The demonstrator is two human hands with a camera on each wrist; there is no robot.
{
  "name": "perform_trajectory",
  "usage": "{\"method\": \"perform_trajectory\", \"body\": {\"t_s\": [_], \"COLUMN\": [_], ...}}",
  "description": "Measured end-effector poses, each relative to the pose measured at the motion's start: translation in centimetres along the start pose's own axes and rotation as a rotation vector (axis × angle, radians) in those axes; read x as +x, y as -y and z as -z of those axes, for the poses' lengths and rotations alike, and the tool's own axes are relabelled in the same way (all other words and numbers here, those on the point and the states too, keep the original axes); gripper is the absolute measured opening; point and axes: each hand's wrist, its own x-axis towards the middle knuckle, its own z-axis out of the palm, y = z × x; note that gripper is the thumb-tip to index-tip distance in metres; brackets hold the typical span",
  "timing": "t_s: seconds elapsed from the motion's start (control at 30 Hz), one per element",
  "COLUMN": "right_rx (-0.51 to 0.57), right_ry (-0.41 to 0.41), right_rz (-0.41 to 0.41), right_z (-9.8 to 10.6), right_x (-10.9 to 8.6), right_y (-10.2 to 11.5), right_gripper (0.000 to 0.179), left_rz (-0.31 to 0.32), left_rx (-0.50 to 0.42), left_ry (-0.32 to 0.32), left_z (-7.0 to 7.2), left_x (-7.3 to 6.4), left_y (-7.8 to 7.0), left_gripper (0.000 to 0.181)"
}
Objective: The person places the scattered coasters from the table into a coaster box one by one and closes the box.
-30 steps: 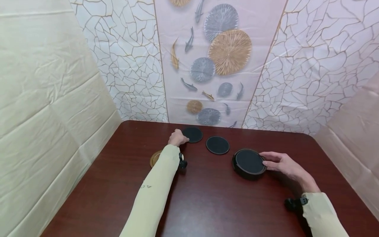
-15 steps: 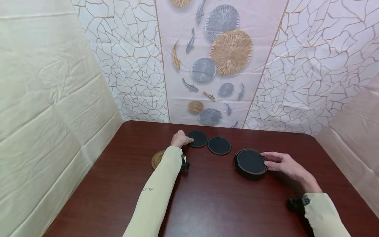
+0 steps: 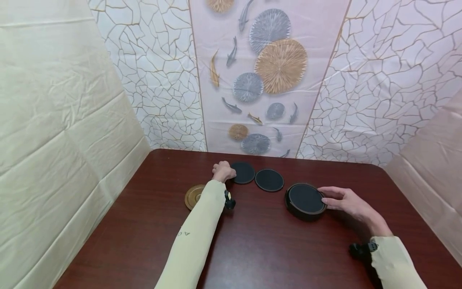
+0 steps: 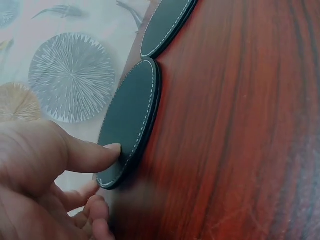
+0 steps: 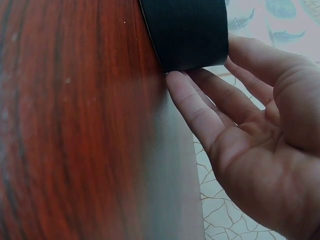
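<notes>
In the head view my left hand [image 3: 223, 171] is at the left edge of a round black coaster [image 3: 243, 172]. The left wrist view shows its thumb on top of this stitched coaster [image 4: 127, 112] and a finger at the rim, pinching it. A second black coaster [image 3: 269, 180] lies flat just right of it, their edges about touching. Farther right is a round black coaster holder [image 3: 306, 200] with a coaster on top. My right hand [image 3: 348, 202] rests its fairly straight fingers and thumb against the holder's right side. How many coasters the holder contains is hidden.
A round golden-brown disc [image 3: 191, 196] lies on the dark red-brown table [image 3: 267, 245], partly covered by my left sleeve [image 3: 196, 228]. A patterned cloth backdrop [image 3: 249, 112] hangs along the table's far edge. Pale cloth walls [image 3: 72, 132] stand on both sides.
My left hand has slid the left coaster to the right and slightly nearer, closing the gap to the second coaster. My right hand and the holder have stayed in place.
</notes>
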Motion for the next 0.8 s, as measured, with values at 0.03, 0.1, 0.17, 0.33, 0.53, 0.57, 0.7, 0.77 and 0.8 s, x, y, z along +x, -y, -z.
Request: {"method": "perform_trajectory", "body": {"t_s": [0.03, 0.1, 0.17, 0.33, 0.53, 0.57, 0.7, 0.77, 0.8], "right_rx": [0.002, 0.001, 0.0, 0.009, 0.01, 0.011, 0.01, 0.007, 0.006], "right_ry": [0.0, 0.001, -0.003, -0.002, -0.006, -0.006, -0.004, -0.005, -0.006], "right_rz": [0.0, 0.002, 0.002, -0.001, 0.001, 0.003, 0.008, 0.008, 0.007], "right_z": [0.0, 0.0, 0.0, 0.0, 0.0, 0.0, 0.0, -0.1, -0.1], "right_x": [0.0, 0.0, -0.1, -0.2, -0.1, -0.1, 0.0, -0.1, -0.1], "right_y": [0.0, 0.0, 0.0, 0.0, 0.0, 0.0, 0.0, 0.0, 0.0], "right_gripper": [0.063, 0.063, 0.064, 0.064, 0.063, 0.063, 0.063, 0.063, 0.063], "left_rz": [-0.002, -0.006, -0.016, -0.041, -0.077, -0.08, -0.087, -0.086, -0.087], "left_rx": [-0.014, -0.062, -0.119, -0.282, -0.428, -0.453, -0.549, -0.612, -0.642], "left_ry": [-0.003, 0.001, 0.014, 0.044, -0.028, -0.039, -0.042, -0.019, -0.009], "left_z": [0.0, -0.1, -0.2, -0.1, -0.1, -0.1, -0.3, -0.3, -0.3], "left_x": [0.0, -0.1, -0.1, -0.6, -0.9, -0.9, -1.0, -1.0, -1.1], "left_y": [0.0, 0.1, 0.2, 0.4, 0.7, 0.8, 1.3, 1.5, 1.5], "left_gripper": [0.045, 0.056, 0.068, 0.066, 0.032, 0.03, 0.026, 0.026, 0.026]}}
